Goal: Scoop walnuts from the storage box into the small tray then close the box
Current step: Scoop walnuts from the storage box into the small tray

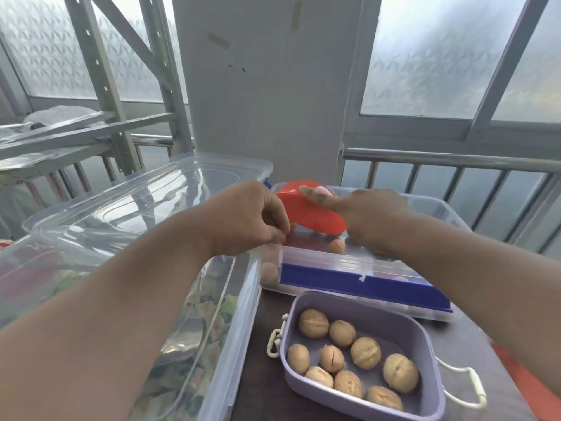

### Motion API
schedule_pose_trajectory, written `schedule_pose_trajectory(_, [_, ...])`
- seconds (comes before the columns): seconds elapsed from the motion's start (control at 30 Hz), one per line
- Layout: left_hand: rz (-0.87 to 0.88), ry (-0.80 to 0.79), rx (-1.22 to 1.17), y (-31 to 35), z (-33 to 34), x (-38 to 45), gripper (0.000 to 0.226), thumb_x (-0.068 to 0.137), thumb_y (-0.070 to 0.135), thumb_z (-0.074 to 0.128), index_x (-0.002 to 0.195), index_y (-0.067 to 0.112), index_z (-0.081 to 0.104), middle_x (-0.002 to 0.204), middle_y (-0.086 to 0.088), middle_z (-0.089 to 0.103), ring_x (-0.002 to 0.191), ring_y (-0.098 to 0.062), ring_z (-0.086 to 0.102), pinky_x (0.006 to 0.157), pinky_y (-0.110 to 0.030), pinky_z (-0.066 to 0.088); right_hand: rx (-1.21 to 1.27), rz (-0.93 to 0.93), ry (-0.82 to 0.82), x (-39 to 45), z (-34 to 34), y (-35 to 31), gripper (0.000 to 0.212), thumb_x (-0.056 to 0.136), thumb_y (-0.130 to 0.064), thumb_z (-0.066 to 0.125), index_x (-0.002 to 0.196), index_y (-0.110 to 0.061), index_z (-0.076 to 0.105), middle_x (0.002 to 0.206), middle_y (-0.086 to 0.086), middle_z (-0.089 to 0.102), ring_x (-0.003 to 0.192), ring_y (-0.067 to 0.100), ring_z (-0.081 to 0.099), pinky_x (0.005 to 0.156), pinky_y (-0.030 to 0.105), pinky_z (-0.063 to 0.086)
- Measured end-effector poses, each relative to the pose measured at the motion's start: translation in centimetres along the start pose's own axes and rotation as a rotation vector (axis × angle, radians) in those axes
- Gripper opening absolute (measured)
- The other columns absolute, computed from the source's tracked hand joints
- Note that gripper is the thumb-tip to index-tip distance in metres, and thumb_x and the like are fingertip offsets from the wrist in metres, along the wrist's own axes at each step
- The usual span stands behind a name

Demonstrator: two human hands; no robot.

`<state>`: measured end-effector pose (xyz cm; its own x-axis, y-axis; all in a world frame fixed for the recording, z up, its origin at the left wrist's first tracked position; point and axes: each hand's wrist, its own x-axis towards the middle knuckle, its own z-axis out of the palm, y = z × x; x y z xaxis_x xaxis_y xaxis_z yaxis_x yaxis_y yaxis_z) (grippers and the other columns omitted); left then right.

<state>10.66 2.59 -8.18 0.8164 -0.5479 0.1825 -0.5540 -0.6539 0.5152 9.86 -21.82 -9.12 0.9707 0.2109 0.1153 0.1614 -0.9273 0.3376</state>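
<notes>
- Walnuts point(358, 357): nine tan, ridged, rounded shells lie in the small tray point(403, 326), a lilac rounded-rectangle dish at 5 o'clock; a few remain in the storage box point(358, 276), clear rigid plastic with a blue latch, at centre.
- Right hand point(373, 214): grips the glossy red scoop point(306, 212) over the box, thumb extended along it.
- Left hand point(252, 220): fingers curled at the box's 9 o'clock rim; contents of its pinch cannot be told.
- Risk: round nuts may roll off a tilted scoop; a scoop left inside would likely block closure.

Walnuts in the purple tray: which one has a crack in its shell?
The walnut in the middle of the purple tray; a dark crack splits its shell.
</notes>
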Motion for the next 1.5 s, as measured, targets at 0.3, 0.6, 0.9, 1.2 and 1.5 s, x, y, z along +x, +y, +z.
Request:
schedule_pose_trajectory(0.3, [-0.086,0.177,0.079,-0.8,0.2,0.3,0.032,0.090,0.015,0.071,0.120,0.025,0.076,0.108,0.006,0.077,0.106,-0.011,0.072,0.092,-0.025,0.055,0.189,-0.049,-0.032,-0.6,-1.3,1.3,0.103,0.090,-0.027,0.060,0.140,-0.084,-0.010,0.078,-0.004,0.051,0.071,0.028,0.066,0.062,0.044,0.062])
schedule_pose_trajectory(0.6, [-0.130,0.048,0.209,-0.6,0.3,0.0,0.018,0.089,0.009,0.063,0.100,0.014,0.076,0.087,-0.011,0.072,0.086,-0.030,0.069,0.078,-0.043,0.060,0.241,0.071,0.019,0.7,1.6,-0.1,0.106,0.096,-0.031,0.069,0.158,-0.062,-0.012,0.090,0.001,0.050,0.080,0.029,0.057,0.047,0.032,0.033])
schedule_pose_trajectory(0.9, [-0.216,0.011,0.217,-0.2,0.3,-0.3,0.033,0.088,0.004,0.060,0.117,0.007,0.075,0.107,-0.014,0.075,0.103,-0.033,0.071,0.091,-0.045,0.060,0.716,-0.028,-0.350,0.8,-0.2,2.6,0.116,0.077,-0.027,0.094,0.152,-0.072,0.017,0.107,0.001,0.078,0.092,0.023,0.078,0.087,0.043,0.065])
schedule_pose_trajectory(1.2, [-0.253,-0.042,0.263,-0.2,0.4,-0.1,0.028,0.091,0.008,0.058,0.110,0.007,0.078,0.109,-0.013,0.077,0.101,-0.032,0.073,0.093,-0.049,0.062,0.902,-0.011,-0.548,0.3,-0.2,3.0,0.109,0.076,-0.026,0.096,0.146,-0.076,0.029,0.131,-0.004,0.067,0.117,0.035,0.069,0.094,0.052,0.062])
schedule_pose_trajectory(1.5, [-0.243,-0.060,0.279,-0.3,0.4,0.0,0.035,0.088,0.006,0.056,0.120,0.000,0.070,0.121,-0.020,0.072,0.110,-0.035,0.070,0.097,-0.053,0.059,1.461,0.035,-0.742,-1.2,2.6,2.6,0.062,0.098,-0.009,0.072,0.151,-0.035,0.051,0.134,0.001,0.073,0.120,0.025,0.071,0.099,0.042,0.060])
